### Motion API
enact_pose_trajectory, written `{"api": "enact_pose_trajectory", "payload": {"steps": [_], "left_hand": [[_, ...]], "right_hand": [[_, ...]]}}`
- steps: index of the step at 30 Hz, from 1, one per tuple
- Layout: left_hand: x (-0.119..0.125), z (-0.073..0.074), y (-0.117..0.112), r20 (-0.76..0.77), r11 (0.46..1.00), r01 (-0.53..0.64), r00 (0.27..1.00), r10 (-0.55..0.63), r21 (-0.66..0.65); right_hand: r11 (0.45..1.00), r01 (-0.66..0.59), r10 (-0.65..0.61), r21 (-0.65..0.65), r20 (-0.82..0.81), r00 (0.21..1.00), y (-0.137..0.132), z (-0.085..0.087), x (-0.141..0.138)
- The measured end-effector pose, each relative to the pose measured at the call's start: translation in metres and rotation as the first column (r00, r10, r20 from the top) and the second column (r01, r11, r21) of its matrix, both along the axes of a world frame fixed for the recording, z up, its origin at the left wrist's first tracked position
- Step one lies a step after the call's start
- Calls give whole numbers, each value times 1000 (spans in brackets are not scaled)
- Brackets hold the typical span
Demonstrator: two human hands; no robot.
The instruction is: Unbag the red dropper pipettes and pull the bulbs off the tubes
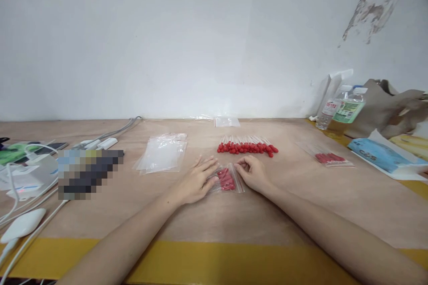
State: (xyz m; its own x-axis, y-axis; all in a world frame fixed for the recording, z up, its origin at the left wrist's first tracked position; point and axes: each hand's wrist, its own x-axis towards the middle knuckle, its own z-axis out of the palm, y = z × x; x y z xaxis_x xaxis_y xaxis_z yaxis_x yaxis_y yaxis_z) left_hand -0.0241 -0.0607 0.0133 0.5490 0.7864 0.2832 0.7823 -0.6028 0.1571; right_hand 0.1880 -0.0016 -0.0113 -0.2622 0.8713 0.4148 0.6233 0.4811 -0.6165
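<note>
A small clear zip bag (226,179) lies on the table with red-headed sticks inside, their red ends towards its zip edge. My left hand (197,181) rests flat over the bag's left part, fingers stretched out, and hides that part. At the bag's right side, my right hand (252,172) pinches the zip edge between thumb and forefinger. Just beyond both hands is a row of loose white sticks with red heads (247,147). Flat clear bags (162,153) are stacked to the left. Over to the right lies another bag of red-headed sticks (329,156).
Cables, white chargers (25,225) and a blurred-out dark object (92,176) occupy the left side. On the right are a blue tissue pack (384,153), two bottles (347,111) and a grey-brown bag (381,102). A small clear packet (227,122) lies by the wall.
</note>
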Motion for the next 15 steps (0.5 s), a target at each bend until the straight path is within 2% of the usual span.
{"api": "enact_pose_trajectory", "payload": {"steps": [3, 8, 12, 15], "left_hand": [[3, -2, 0, 4, 994, 54, 999, -54, -94], [0, -8, 5, -6, 971, 74, 997, -77, -229], [-1, -7, 7, -4, 961, 59, 998, -62, -269], [-3, -5, 8, 0, 959, 59, 998, -61, -276]], "right_hand": [[987, 68, -58, -144, 70, 996, 0, -2, 3], [965, 53, -13, -258, 152, 988, -11, 7, 0], [911, -34, 78, -411, 92, 993, -19, 18, 0], [875, -67, 87, -480, 21, 996, -22, 21, 0]]}}
